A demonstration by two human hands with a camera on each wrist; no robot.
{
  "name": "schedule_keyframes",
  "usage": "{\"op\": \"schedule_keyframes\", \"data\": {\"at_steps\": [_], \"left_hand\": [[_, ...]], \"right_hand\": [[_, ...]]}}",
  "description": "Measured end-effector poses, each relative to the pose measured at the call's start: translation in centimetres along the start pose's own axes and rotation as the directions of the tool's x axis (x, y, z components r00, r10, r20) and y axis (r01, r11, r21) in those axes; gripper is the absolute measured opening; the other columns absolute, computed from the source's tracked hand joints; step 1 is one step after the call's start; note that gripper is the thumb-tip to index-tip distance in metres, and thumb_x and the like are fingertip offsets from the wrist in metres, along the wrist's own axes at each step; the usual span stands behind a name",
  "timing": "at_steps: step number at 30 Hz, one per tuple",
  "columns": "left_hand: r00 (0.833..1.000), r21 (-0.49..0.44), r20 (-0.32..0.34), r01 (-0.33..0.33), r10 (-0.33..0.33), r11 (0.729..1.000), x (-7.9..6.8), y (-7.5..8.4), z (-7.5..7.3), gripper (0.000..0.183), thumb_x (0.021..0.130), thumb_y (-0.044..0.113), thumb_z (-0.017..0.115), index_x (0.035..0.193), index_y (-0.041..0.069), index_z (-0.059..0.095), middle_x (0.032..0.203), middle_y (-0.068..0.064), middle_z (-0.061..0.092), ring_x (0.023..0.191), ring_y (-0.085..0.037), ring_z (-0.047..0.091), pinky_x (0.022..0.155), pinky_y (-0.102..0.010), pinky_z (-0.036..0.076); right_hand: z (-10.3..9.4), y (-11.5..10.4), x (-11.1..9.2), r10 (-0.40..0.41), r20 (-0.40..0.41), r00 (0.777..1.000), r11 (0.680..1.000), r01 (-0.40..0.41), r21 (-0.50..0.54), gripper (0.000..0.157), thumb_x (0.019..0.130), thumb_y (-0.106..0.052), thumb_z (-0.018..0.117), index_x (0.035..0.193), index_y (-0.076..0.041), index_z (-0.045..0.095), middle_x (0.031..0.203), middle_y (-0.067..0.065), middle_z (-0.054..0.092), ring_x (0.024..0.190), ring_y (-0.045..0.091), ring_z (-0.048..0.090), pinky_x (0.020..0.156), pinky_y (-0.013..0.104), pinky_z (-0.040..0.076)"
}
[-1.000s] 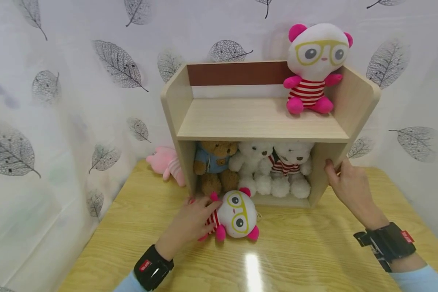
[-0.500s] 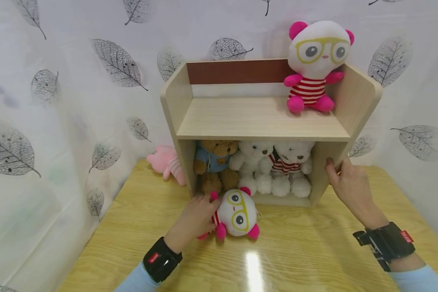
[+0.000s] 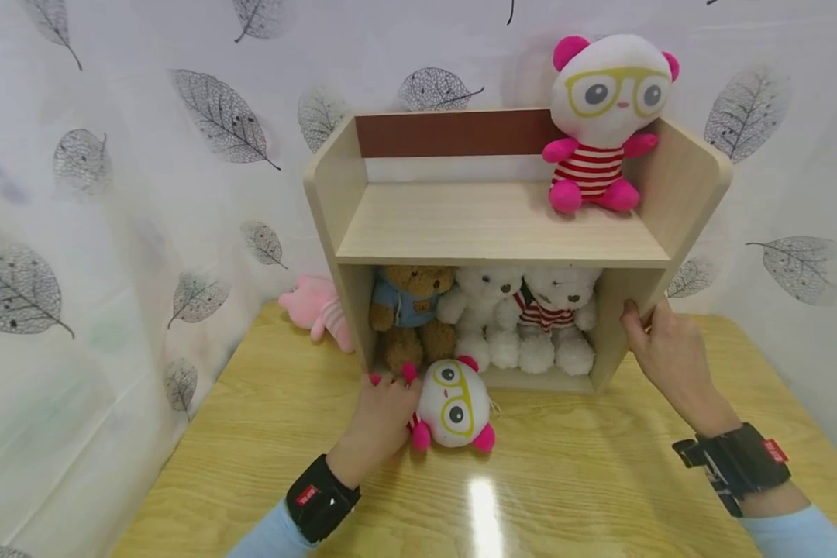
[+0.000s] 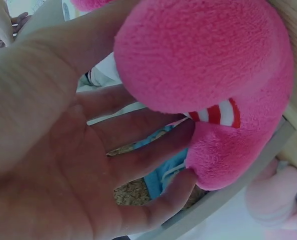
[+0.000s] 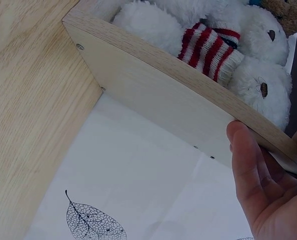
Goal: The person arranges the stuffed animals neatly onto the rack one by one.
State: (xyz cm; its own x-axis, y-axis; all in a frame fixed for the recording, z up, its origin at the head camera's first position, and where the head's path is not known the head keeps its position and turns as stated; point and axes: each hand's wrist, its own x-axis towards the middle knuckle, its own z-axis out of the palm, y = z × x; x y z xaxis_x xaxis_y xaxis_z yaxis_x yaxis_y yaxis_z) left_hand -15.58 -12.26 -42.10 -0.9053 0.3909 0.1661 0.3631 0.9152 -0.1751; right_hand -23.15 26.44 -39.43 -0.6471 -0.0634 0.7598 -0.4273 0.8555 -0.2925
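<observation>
A plush panda (image 3: 453,407) with yellow glasses lies on its side on the table, in front of the shelf. My left hand (image 3: 385,411) grips it round its striped body. In the left wrist view the thumb and fingers (image 4: 143,130) are on two sides of its pink limbs (image 4: 203,55). My right hand (image 3: 669,356) pinches the right side panel of the wooden shelf (image 3: 502,256), as the right wrist view shows with fingers (image 5: 243,155) against the panel's outer face. Part of the panda's body is hidden under the left hand.
A second plush panda (image 3: 596,124) sits at the right of the upper shelf. Below sit a brown bear in a blue top (image 3: 413,310), a white bear (image 3: 484,318) and a white bear in a striped scarf (image 3: 558,318). A pink plush (image 3: 317,310) lies left of the shelf.
My left hand has moved slightly right and closed its fingers round the lying panda's body. The panda has hardly moved. My right hand stays at the shelf's side panel.
</observation>
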Motion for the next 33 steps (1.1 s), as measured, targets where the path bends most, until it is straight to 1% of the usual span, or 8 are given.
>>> {"op": "schedule_keyframes", "data": {"at_steps": [5, 8, 10, 16, 22, 25, 28, 33], "left_hand": [[1.0, -0.002, 0.004, 0.025, -0.025, 1.0, 0.0, 0.2, 0.0, 0.035, 0.076, 0.013, 0.083, 0.108, 0.013, 0.069, 0.096, -0.007, 0.074, 0.09, -0.028, 0.067, 0.074, -0.049, 0.054], [0.999, -0.049, 0.042, 0.007, -0.004, 0.999, 0.0, 0.0, -0.1, 0.035, 0.077, 0.011, 0.082, 0.108, 0.01, 0.068, 0.097, -0.009, 0.073, 0.091, -0.029, 0.067, 0.071, -0.045, 0.057], [0.997, -0.108, 0.075, -0.011, 0.019, 0.994, 0.2, -0.2, -0.2, 0.035, 0.076, 0.007, 0.082, 0.108, 0.008, 0.066, 0.097, -0.011, 0.072, 0.092, -0.03, 0.066, 0.072, -0.044, 0.058], [0.98, -0.292, 0.175, -0.042, 0.097, 0.955, 0.7, -1.1, -0.5, 0.04, 0.073, -0.005, 0.08, 0.108, 0.003, 0.062, 0.095, -0.015, 0.068, 0.093, -0.032, 0.065, 0.08, -0.044, 0.056], [0.964, -0.376, 0.22, -0.056, 0.148, 0.925, 1.2, -2.0, -0.3, 0.05, 0.073, -0.002, 0.082, 0.117, 0.0, 0.06, 0.094, -0.017, 0.067, 0.092, -0.033, 0.068, 0.079, -0.044, 0.057], [0.963, -0.391, 0.224, -0.053, 0.151, 0.919, 1.4, -2.3, -0.2, 0.052, 0.072, -0.002, 0.083, 0.119, 0.002, 0.06, 0.093, -0.016, 0.068, 0.088, -0.031, 0.069, 0.074, -0.042, 0.057], [0.969, -0.394, 0.2, -0.055, 0.144, 0.917, 1.5, -2.4, -0.1, 0.047, 0.071, -0.001, 0.082, 0.114, 0.005, 0.063, 0.086, -0.012, 0.068, 0.081, -0.026, 0.069, 0.068, -0.038, 0.055], [0.977, -0.357, 0.153, -0.088, 0.151, 0.93, 1.6, -2.6, 0.0, 0.038, 0.072, 0.013, 0.088, 0.103, 0.011, 0.066, 0.08, -0.005, 0.067, 0.076, -0.022, 0.067, 0.066, -0.036, 0.054]], "right_hand": [[0.1, 0.0, -0.1, 0.016, 0.008, 1.0, 1.0, -0.016, 0.002, 0.022, 0.097, -0.013, 0.056, 0.085, 0.005, 0.055, 0.058, 0.021, 0.06, 0.039, 0.025, 0.05, 0.036, 0.021, 0.027], [0.1, -0.1, 0.0, 0.021, 0.022, 1.0, 1.0, -0.021, 0.008, 0.021, 0.098, -0.013, 0.056, 0.087, 0.005, 0.056, 0.059, 0.021, 0.06, 0.038, 0.022, 0.05, 0.036, 0.019, 0.027], [0.1, -0.1, 0.0, 0.017, 0.027, 0.999, 1.0, -0.018, 0.009, 0.021, 0.098, -0.013, 0.056, 0.088, 0.006, 0.056, 0.059, 0.021, 0.061, 0.038, 0.022, 0.05, 0.036, 0.019, 0.027], [0.1, -0.2, 0.0, 0.026, 0.019, 0.999, 1.0, -0.026, 0.008, 0.022, 0.098, -0.013, 0.056, 0.086, 0.005, 0.055, 0.058, 0.021, 0.06, 0.038, 0.023, 0.048, 0.036, 0.02, 0.026], [0.2, -0.3, 0.0, 0.032, 0.017, 0.999, 0.999, -0.032, 0.006, 0.023, 0.098, -0.013, 0.055, 0.084, 0.005, 0.054, 0.057, 0.021, 0.059, 0.038, 0.025, 0.049, 0.036, 0.022, 0.026], [0.2, -0.2, 0.0, 0.02, 0.009, 1.0, 1.0, -0.02, 0.004, 0.023, 0.098, -0.013, 0.055, 0.083, 0.005, 0.053, 0.056, 0.021, 0.058, 0.037, 0.025, 0.048, 0.036, 0.021, 0.025], [0.2, 0.0, -0.1, -0.001, -0.008, 1.0, 1.0, 0.001, -0.008, 0.024, 0.098, -0.013, 0.055, 0.082, 0.005, 0.053, 0.055, 0.021, 0.057, 0.036, 0.026, 0.048, 0.036, 0.021, 0.025], [0.3, 0.2, -0.2, -0.009, -0.02, 1.0, 1.0, 0.009, -0.017, 0.024, 0.098, -0.013, 0.055, 0.081, 0.005, 0.052, 0.055, 0.022, 0.057, 0.036, 0.026, 0.047, 0.036, 0.022, 0.024]]}}
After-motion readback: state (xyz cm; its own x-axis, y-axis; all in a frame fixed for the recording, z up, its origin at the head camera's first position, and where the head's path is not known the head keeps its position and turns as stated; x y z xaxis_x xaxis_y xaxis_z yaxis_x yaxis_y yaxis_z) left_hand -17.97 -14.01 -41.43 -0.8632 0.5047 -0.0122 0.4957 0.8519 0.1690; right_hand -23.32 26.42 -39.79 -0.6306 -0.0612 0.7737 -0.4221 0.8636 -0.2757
